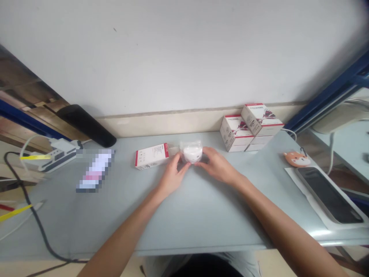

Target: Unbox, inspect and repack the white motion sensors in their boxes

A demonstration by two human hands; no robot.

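Observation:
A white rounded device [192,153] in clear plastic wrap is between my two hands at the middle of the table; its exact kind cannot be made out. My left hand [172,175] grips its left side, thumb at the lower edge. On the other side, the fingers of my right hand [216,164] are closed against its right edge. Just left of the device lies a white and red carton [152,156], with a flap sticking out of its right end toward my left fingers.
Several similar cartons [250,129] are stacked at the back right by the wall. A blurred-out phone [95,171], a black cylinder [89,125] and a power strip [60,156] are at left. An orange dog-faced case [296,158] and a dark-screened device [330,195] lie at right.

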